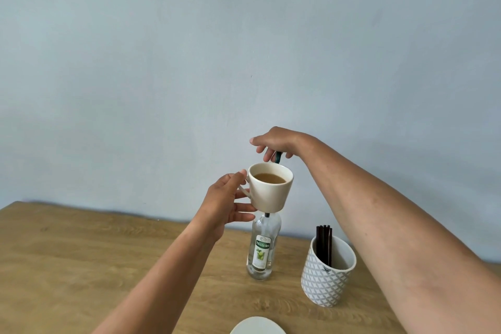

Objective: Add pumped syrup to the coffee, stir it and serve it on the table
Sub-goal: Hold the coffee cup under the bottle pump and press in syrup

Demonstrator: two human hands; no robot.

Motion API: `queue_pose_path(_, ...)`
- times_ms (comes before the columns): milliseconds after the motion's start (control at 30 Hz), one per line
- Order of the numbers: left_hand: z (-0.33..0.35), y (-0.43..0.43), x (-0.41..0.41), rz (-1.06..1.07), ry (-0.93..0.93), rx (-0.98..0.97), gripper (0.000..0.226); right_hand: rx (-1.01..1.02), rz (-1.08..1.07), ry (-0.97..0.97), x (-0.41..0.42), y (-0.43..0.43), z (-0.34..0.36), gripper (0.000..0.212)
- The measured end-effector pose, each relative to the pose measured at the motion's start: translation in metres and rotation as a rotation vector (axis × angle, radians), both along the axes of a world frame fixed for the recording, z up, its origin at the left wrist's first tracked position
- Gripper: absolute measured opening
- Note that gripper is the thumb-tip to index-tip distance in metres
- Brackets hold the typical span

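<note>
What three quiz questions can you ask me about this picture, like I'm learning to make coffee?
1. True or false: the mug stands on the table.
2. What is in the patterned cup? A) spoons B) dark sticks C) flowers
3. Fill the gap: the right hand is on top of the syrup bottle's ____.

Key
1. False: the left hand holds it up in the air.
2. B
3. pump
</note>
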State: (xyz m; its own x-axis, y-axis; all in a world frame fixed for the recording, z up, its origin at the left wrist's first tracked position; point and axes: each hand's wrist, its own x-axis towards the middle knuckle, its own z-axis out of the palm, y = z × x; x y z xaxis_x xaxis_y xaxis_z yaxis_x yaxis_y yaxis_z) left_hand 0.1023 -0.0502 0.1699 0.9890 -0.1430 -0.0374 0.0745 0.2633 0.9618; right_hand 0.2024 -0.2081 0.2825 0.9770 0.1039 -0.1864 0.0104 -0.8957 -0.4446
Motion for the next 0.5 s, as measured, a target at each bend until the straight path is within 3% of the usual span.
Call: queue_pose_path(500,-0.008,-0.001,0.004,0.002,0.014,-0.01,0.03,0.072,-0.033,-0.014,0.005,-0.001,-0.014,0.037)
